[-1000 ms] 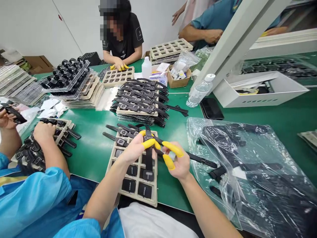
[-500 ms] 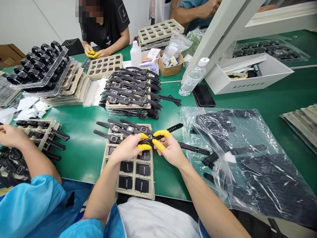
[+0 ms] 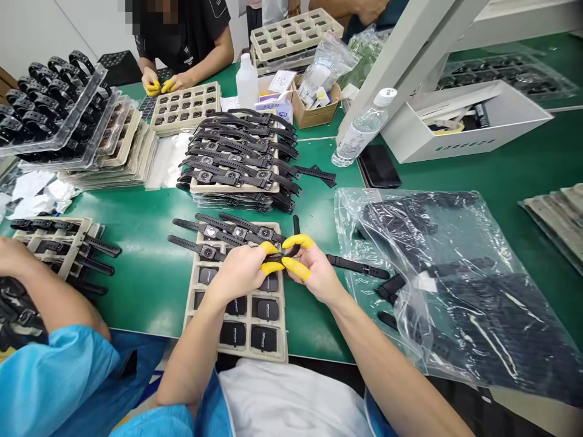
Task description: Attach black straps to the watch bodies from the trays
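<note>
Yellow finger covers are on the thumb and forefinger of both my hands. My left hand [image 3: 239,276] pinches a dark watch body [image 3: 274,258] above the beige compartment tray [image 3: 283,325]. Against its right side, my right hand [image 3: 316,273] pinches a black watch strap [image 3: 296,224], whose free end points up and away. Fingertips hide the joint between the two, so I cannot tell whether they are attached. Below the hands, black square watch bodies [image 3: 264,337] sit in the tray's compartments. Several strapped watches [image 3: 239,233] lie across its far end.
A clear plastic bag [image 3: 455,243] of black straps lies right, with a loose strap [image 3: 359,266] beside it. Beyond are stacked strapped watches [image 3: 232,159], a water bottle [image 3: 362,130], a phone [image 3: 381,167] and a white box [image 3: 478,136]. Co-workers sit left and opposite.
The strap in my right hand has swung from pointing right to pointing up and away, and it looks bent. Both hands stay close together. The view has shifted slightly.
</note>
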`<state>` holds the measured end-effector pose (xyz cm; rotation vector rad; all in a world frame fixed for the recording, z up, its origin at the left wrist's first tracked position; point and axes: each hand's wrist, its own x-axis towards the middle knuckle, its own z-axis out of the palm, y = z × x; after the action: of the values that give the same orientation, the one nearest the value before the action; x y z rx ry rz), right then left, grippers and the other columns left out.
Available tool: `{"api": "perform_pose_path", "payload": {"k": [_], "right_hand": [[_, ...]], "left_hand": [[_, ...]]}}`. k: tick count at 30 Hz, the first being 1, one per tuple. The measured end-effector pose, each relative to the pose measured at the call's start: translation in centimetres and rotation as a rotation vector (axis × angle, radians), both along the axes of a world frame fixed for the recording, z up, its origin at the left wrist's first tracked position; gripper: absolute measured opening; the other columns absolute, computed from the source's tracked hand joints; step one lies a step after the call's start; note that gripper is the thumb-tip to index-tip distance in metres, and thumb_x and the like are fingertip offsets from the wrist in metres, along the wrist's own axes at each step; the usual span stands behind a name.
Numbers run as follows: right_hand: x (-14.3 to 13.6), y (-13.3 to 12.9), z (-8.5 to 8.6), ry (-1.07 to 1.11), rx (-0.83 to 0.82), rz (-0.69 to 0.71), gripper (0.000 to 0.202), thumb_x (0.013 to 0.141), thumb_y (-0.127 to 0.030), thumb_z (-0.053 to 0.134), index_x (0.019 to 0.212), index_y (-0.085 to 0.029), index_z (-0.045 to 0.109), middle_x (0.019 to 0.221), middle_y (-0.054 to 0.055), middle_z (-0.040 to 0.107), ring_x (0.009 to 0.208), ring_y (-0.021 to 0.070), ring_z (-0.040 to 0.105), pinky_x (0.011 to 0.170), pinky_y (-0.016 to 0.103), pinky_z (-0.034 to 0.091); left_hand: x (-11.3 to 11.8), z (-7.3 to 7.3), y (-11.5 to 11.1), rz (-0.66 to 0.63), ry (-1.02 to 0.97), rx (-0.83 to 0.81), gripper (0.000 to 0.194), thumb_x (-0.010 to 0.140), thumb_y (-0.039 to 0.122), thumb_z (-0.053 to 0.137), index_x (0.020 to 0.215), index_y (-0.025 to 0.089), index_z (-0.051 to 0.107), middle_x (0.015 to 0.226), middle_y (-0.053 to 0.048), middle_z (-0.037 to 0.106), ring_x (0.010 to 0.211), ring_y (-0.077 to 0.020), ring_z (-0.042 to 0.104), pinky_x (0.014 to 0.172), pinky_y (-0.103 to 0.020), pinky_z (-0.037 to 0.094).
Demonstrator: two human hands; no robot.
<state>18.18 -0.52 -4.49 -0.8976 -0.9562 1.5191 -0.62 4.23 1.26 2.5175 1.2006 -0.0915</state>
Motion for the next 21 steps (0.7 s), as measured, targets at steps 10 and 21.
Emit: {"api": "perform_pose_path", "payload": {"k": [10, 21], "right_hand": [[0.0, 0.0, 0.4, 0.013, -0.124, 0.042, 0.029, 0.085, -0.035, 0.075, 0.091, -0.025, 0.048, 0.076, -0.008, 0.045, 0.043, 0.0041, 0.032, 0.043, 0.022, 0.024], [0.3, -0.1, 1.0, -0.06, 0.03, -0.088, 0.034, 0.087, -0.04, 0.077, 0.102, -0.026, 0.051, 0.083, -0.004, 0.058, 0.049, 0.0084, 0.049, 0.047, 0.024, 0.038]], "left_hand": [[0.7, -0.6, 0.0, -0.087, -0.023, 0.054, 0.009, 0.09, 0.014, 0.058, 0.093, 0.019, 0.065, 0.083, -0.009, 0.073, 0.076, -0.0271, 0.068, 0.077, -0.036, 0.053], [-0.5, -0.5, 0.2, 0.24, -0.525, -0.114, 0.016, 0.093, 0.031, 0.068, 0.109, 0.024, 0.069, 0.098, -0.005, 0.078, 0.091, -0.0238, 0.074, 0.082, -0.032, 0.057]]}}
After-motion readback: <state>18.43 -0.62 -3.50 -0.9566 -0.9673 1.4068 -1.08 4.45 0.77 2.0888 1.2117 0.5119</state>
